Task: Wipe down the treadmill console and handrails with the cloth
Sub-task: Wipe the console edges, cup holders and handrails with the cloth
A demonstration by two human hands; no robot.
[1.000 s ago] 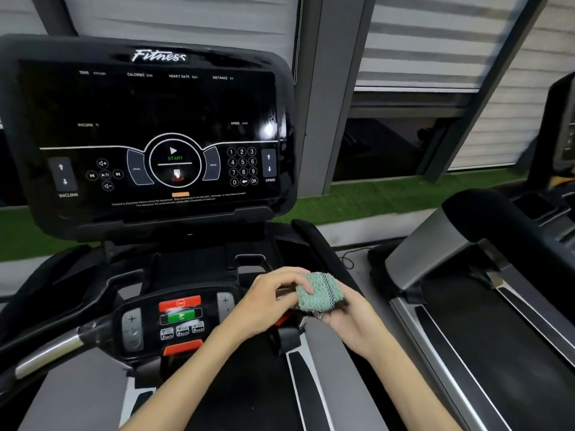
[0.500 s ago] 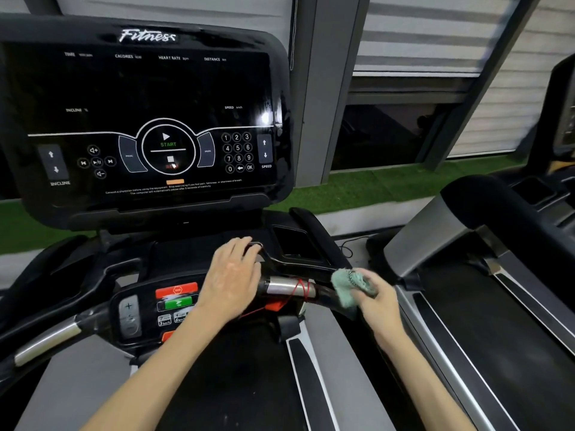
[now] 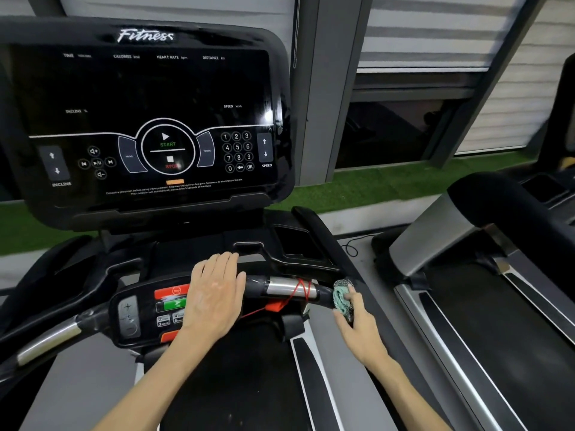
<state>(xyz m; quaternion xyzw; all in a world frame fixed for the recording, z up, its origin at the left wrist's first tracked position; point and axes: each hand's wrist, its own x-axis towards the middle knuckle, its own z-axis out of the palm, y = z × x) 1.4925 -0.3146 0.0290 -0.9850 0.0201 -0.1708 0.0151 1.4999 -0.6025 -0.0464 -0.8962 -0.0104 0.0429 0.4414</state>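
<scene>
Pretty sure I'm on the handrail bit: my right hand (image 3: 357,325) grips the bunched green cloth (image 3: 341,298), pressed against the right end of the front handrail (image 3: 289,289). My left hand (image 3: 214,293) lies flat on the button panel (image 3: 146,309), fingers straight, holding nothing. Next move, I'd guess, is dragging the cloth along the bar with steady pressure.
</scene>
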